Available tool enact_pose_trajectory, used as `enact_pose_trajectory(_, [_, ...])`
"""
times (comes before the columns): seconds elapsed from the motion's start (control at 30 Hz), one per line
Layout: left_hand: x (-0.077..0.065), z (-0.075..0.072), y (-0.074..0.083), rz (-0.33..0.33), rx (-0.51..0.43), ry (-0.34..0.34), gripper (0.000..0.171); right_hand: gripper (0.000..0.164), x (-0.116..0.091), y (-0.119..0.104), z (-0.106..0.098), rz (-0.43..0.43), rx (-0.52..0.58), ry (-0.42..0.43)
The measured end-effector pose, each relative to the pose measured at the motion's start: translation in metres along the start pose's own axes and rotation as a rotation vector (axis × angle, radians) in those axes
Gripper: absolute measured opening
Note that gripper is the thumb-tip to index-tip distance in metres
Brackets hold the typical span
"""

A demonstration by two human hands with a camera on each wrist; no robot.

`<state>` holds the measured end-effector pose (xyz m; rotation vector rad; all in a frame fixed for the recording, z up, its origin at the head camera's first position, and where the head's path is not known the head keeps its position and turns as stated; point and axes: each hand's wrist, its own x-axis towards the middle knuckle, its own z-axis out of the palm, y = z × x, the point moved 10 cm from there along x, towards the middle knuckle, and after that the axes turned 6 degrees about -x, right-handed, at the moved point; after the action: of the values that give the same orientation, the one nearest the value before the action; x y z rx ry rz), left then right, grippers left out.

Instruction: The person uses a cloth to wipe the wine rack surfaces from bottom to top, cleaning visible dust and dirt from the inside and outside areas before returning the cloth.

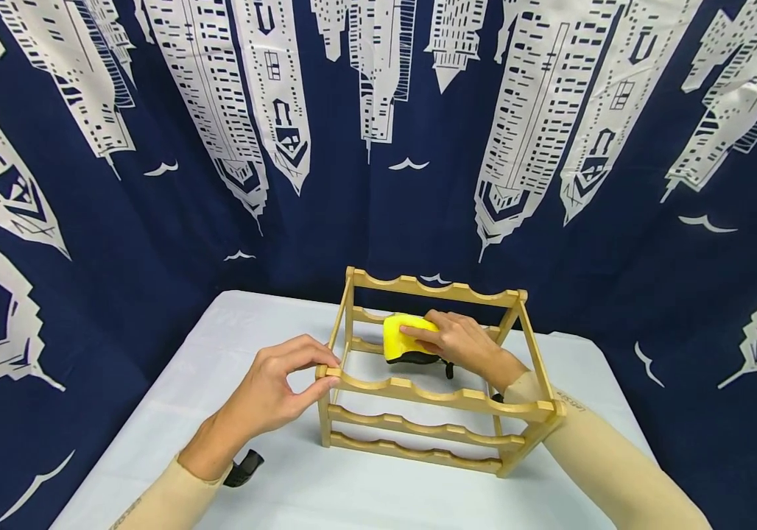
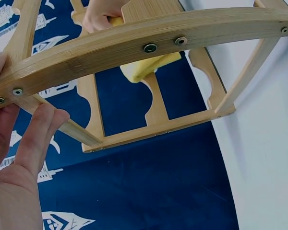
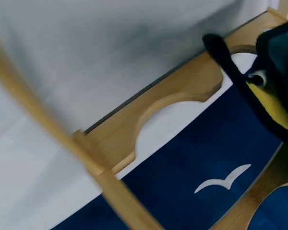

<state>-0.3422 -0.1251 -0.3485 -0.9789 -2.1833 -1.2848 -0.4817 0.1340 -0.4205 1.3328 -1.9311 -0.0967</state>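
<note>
L hand (image 1: 269, 386) pinches the front L top corner of a wood rack (image 1: 405, 390), thumb & fingers on opp. sides, grip narrow. Rack's upright on the bench (image 1: 252, 324), w/ scalloped rails at 3 levels. R forearm passes thru the rack's R side, under the top bar; R hand (image 1: 461, 340) is inside the rack, grip holding a yellow pad (image 1: 398, 335) w/ blk edging along its lower side, btwn front & back rails. Bkgd: dk blue curtain (image 1: 378, 213) w/ upside-down white bldgs & birds.
</note>
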Motion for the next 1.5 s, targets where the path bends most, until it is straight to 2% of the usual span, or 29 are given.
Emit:
enact_pose_trajectory(0.17, [0.002,-0.004,0.000,-0.001,0.000,0.007,0.029,0.065,-0.007,0.006,-0.009,0.055,-0.061,0.023])
enact_pose_trajectory(0.3, [0.004,-0.006,0.001,0.025,0.003,0.016,0.029,0.067,-0.020,0.014,-0.016,0.141,-0.054,0.005])
enact_pose_trajectory(0.57, [0.004,-0.008,-0.003,0.004,-0.020,0.015,0.030,0.068,-0.048,0.024,-0.035,0.282,-0.033,0.045])
enact_pose_trajectory(0.73, [0.002,-0.006,-0.006,-0.001,-0.022,0.012,0.028,0.064,-0.063,0.024,-0.050,0.261,-0.015,0.119])
enact_pose_trajectory(0.9, [-0.002,-0.005,-0.009,-0.019,-0.015,-0.002,0.029,0.033,-0.071,0.012,-0.057,0.156,0.088,0.158])
enact_pose_trajectory(1.0, [-0.003,-0.007,-0.010,-0.033,-0.015,-0.010,0.029,0.034,-0.065,0.005,-0.057,0.095,0.130,0.183])
enact_pose_trajectory(1.07, [-0.003,-0.008,-0.009,-0.026,-0.018,-0.009,0.028,0.034,-0.057,0.003,-0.056,0.074,0.119,0.199])
enact_pose_trajectory(1.13, [-0.002,-0.008,-0.009,-0.032,-0.024,-0.009,0.028,0.034,-0.048,0.004,-0.054,0.070,0.091,0.205])
enact_pose_trajectory(1.23, [-0.002,-0.008,-0.007,-0.006,-0.031,0.003,0.030,0.037,-0.035,0.008,-0.050,0.084,0.071,0.191])
enact_pose_trajectory(1.33, [-0.002,-0.006,-0.006,0.003,-0.045,0.007,0.030,0.039,-0.022,0.011,-0.047,0.085,0.096,0.179])
enact_pose_trajectory(1.5, [-0.001,-0.003,-0.004,0.008,-0.049,0.006,0.029,0.042,0.004,0.018,-0.049,0.039,0.137,0.202])
